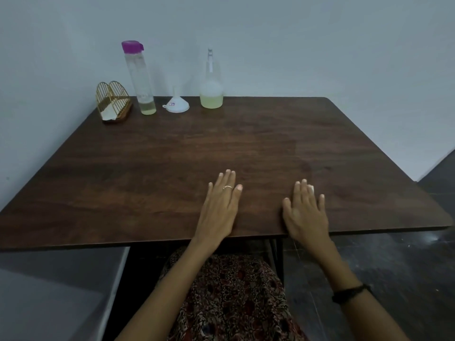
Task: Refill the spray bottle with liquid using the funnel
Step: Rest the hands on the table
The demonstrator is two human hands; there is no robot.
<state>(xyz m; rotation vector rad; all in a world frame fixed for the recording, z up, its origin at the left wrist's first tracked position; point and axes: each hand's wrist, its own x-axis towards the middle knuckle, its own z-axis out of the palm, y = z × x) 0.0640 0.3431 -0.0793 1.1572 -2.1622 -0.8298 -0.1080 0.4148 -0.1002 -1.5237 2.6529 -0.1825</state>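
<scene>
A clear spray bottle (pixel 211 94) with pale yellow liquid in its lower part stands at the far edge of the dark wooden table (pixel 172 156). Left of it a white funnel (pixel 176 103) rests upside down, spout up. Further left stands a tall clear bottle (pixel 141 80) with a purple cap and a little yellowish liquid at the bottom. My left hand (pixel 219 207) and my right hand (pixel 305 212) lie flat, palms down, on the near edge of the table, fingers apart, holding nothing, far from the bottles.
A golden wire napkin holder (pixel 113 102) with white paper sits at the far left corner. A pale wall runs behind the table. A grey surface (pixel 49 291) lies at my lower left, dark floor to the right.
</scene>
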